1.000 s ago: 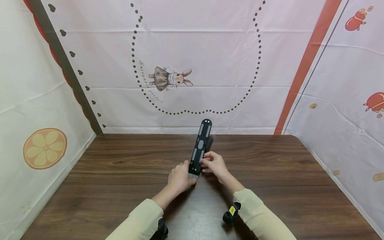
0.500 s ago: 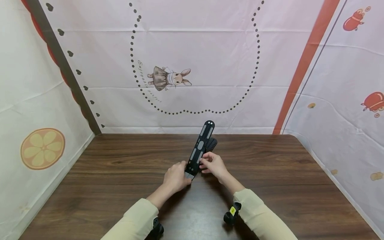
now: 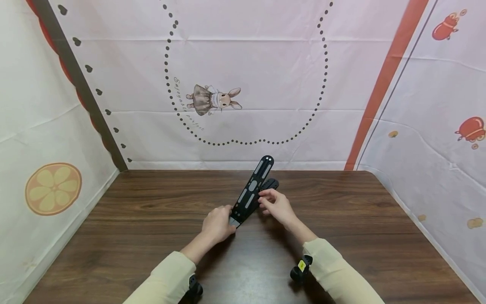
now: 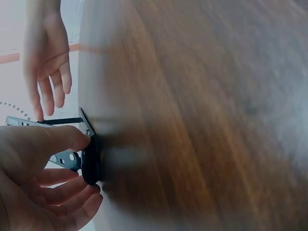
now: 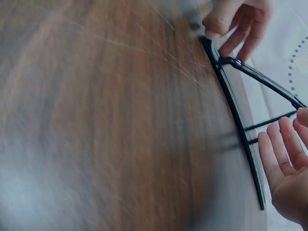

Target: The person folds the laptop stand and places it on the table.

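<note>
A black folding laptop stand [image 3: 252,185] with grey pads stands partly unfolded on the table, running up and to the right in the head view. My left hand [image 3: 217,223] grips its near hinged end, thumb on one side and fingers on the other. At the right edge of the upper arm, my right hand [image 3: 279,208] pinches the stand with thumb and forefinger, the other fingers loosely bent. The right wrist view shows the base bar [image 5: 233,110] along the tabletop, the upper arm [image 5: 267,83] sloping above it, and a thin strut [image 5: 270,122] between them.
Dark wood tabletop [image 3: 152,198] lies around the stand. Behind it hangs a pale printed cloth [image 3: 265,84] with a rabbit figure [image 3: 212,100]; cloth walls also close off both sides. A black camera [image 3: 301,270] sits on the right wrist.
The stand's near end has swung left with my left hand, so it slants more to the right. More of the base shows beside the upper arm. My right hand has shifted slightly right.
</note>
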A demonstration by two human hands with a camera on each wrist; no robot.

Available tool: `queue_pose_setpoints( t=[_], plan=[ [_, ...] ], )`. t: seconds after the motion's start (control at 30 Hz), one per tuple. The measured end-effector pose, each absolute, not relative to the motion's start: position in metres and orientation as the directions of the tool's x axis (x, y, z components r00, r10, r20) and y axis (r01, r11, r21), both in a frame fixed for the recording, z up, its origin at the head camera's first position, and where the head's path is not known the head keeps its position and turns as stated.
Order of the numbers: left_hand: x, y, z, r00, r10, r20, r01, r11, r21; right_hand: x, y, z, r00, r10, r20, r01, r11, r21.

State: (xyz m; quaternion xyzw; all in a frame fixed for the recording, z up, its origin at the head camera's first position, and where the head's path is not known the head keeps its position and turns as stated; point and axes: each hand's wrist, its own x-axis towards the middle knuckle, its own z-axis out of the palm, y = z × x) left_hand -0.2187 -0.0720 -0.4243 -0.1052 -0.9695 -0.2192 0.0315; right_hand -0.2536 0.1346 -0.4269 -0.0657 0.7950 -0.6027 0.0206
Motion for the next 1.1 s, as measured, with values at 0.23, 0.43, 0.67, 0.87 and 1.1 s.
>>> queue_pose_setpoints(
  t=[0.23, 0.43, 0.67, 0.87, 1.1],
  plan=[
    [-0.222, -0.08, -0.425, -0.974, 0.198, 0.107, 0.225, 0.885, 0.408, -0.26, 0.147, -0.419, -0.984, -0.127, 0.127, -0.16, 0.298, -0.941],
    [-0.223, -0.088, -0.425, -0.969, 0.211, 0.125, 0.245, 0.875, 0.417, -0.26, 0.155, -0.402, -0.972, -0.143, 0.188, -0.225, 0.327, -0.918],
    [-0.228, -0.099, -0.427, -0.964, 0.239, 0.118, 0.267, 0.857, 0.441, -0.252, 0.158, -0.371, -0.948, -0.184, 0.259, -0.309, 0.352, -0.884],
    [-0.233, -0.106, -0.427, -0.956, 0.268, 0.119, 0.292, 0.836, 0.465, -0.268, 0.168, -0.378, -0.946, -0.196, 0.258, -0.318, 0.408, -0.856],
    [-0.236, -0.111, -0.428, -0.951, 0.286, 0.117, 0.307, 0.831, 0.465, -0.277, 0.172, -0.377, -0.94, -0.193, 0.28, -0.339, 0.466, -0.817]
  ],
)
